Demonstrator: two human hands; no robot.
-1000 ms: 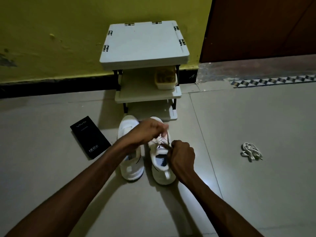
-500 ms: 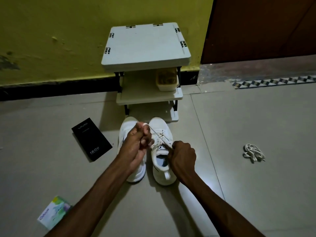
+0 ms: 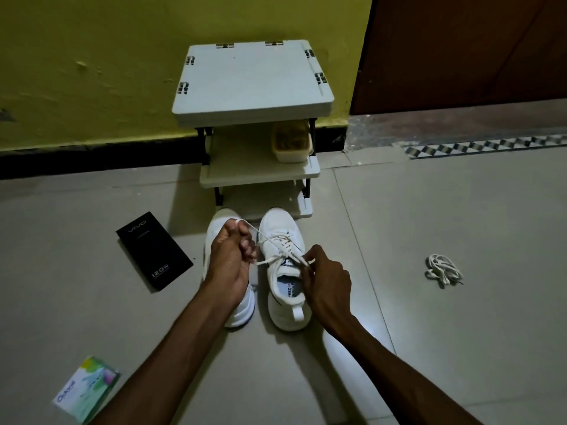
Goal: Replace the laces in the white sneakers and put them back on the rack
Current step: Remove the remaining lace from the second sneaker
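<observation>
Indoors, on a pale tiled floor point(image 3: 429, 210), a person bends over a pair of white sneakers set side by side, toes pointing to a low white rack point(image 3: 251, 84) against a yellow wall point(image 3: 92, 56). Both bare hands work one white lace point(image 3: 270, 260) threaded through the eyelets of the laced sneaker point(image 3: 277, 222), the one on the person's right. The left hand point(image 3: 231, 259) is closed in a fist around the lace, fingers curled tight, and hangs above the second sneaker point(image 3: 219, 223), hiding most of it; two strands run taut from that fist across the gap to the laced sneaker. The right hand point(image 3: 326, 280) sits just over the open collar of the same shoe, thumb and fingertips pinching the lace near the top eyelets beside the tongue. The sneakers lie between the two forearms, just in front of the rack's lowest shelf, not on it. A bundle of laces point(image 3: 443, 269) lies loose on the floor well to the right, apart from either hand. A black box point(image 3: 154, 251) lies flat left of the shoes; a small green-and-white carton point(image 3: 86, 389) sits nearer the camera, beside the left forearm. A tan container point(image 3: 291, 142) occupies the right end of the rack's middle shelf.
</observation>
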